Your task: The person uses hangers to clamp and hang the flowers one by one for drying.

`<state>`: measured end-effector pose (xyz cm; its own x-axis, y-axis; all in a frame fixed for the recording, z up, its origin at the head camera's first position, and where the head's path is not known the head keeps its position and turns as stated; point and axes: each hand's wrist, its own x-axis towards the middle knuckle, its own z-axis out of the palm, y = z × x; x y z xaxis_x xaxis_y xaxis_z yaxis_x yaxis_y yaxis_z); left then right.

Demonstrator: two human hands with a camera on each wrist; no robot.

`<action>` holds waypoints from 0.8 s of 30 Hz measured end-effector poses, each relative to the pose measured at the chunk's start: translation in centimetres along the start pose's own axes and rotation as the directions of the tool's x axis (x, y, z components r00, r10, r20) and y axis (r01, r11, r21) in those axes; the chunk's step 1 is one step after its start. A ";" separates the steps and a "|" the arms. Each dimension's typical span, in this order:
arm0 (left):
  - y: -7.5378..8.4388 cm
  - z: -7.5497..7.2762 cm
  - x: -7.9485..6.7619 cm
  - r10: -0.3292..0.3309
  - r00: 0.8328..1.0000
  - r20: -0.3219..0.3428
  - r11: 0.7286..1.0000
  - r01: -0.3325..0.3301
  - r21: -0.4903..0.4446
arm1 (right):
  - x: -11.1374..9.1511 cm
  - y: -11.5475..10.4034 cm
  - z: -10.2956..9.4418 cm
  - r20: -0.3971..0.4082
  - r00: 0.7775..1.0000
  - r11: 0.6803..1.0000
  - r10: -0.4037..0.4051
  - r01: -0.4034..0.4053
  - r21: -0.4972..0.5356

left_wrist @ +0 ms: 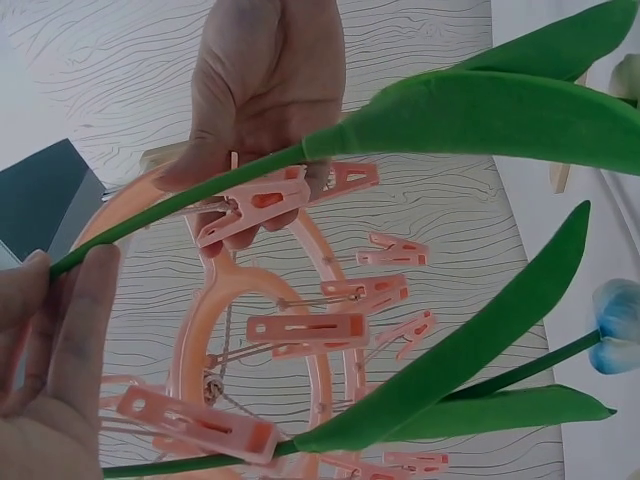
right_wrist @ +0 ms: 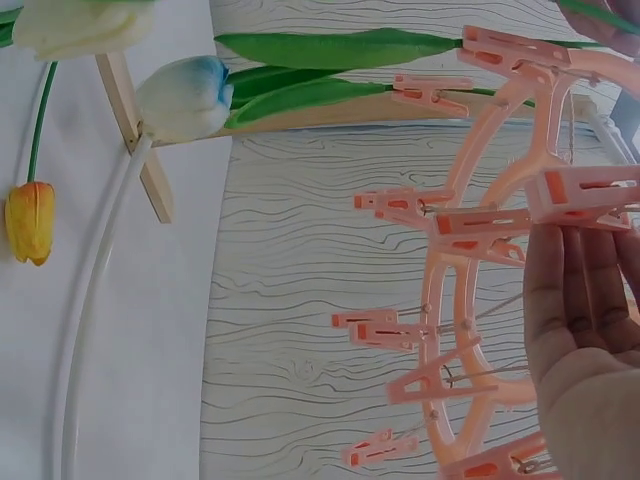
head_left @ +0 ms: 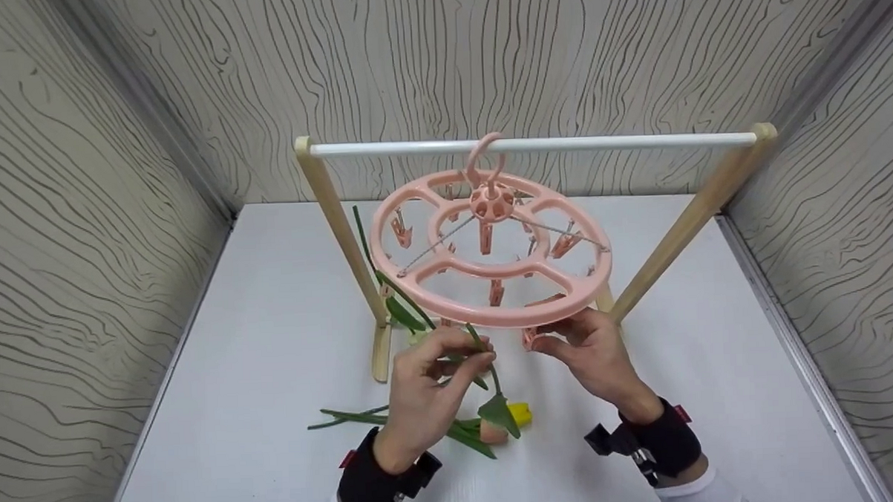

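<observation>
My left hand (head_left: 429, 393) pinches the green stem (head_left: 487, 353) of an artificial tulip, its leaf (head_left: 500, 414) pointing down toward the table. My right hand (head_left: 595, 353) grips a pink clothespin (head_left: 530, 339) at the near right edge of a round pink hanger (head_left: 456, 310). In the left wrist view, the held stem crosses in front of this clothespin (left_wrist: 258, 205). A blue-and-white tulip (right_wrist: 185, 97) hangs at the hanger's left side, its stem in another clothespin (left_wrist: 200, 422). Other clothespins dangle around the rings.
The hanger's hook (head_left: 480, 157) sits over the white rod (head_left: 599, 143) of a wooden-legged stand (head_left: 676, 235). Beneath the hands, a yellow tulip (head_left: 520, 413) and a peach tulip (head_left: 494, 432) lie with green stems on the white table (head_left: 236, 407). Wood-patterned panels surround the table.
</observation>
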<state>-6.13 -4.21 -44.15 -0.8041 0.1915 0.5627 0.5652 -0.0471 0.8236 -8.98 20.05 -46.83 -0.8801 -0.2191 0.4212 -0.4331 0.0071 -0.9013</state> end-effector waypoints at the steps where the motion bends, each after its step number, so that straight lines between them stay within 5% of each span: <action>1: 0.0 0.0 0.0 0.003 1.000 0.000 1.000 -0.003 0.002 | -0.1 0.0 0.1 -0.002 1.000 1.000 -0.005 0.005 0.014; 12: 0.1 0.3 0.3 0.054 0.998 -0.024 0.998 -0.053 0.033 | -1.0 0.2 1.5 -0.011 0.994 0.982 -0.105 0.106 0.157; 24: -0.1 0.6 0.2 0.110 0.992 -0.058 0.992 -0.106 0.061 | -1.7 0.1 3.0 -0.034 0.994 0.970 -0.107 0.112 0.215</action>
<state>-6.19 -3.55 -44.16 -0.7464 0.1280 0.6530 0.6577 -0.0073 0.7532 -6.92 17.46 -47.91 -0.8346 -0.1858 0.5186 -0.4769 -0.2272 -0.8491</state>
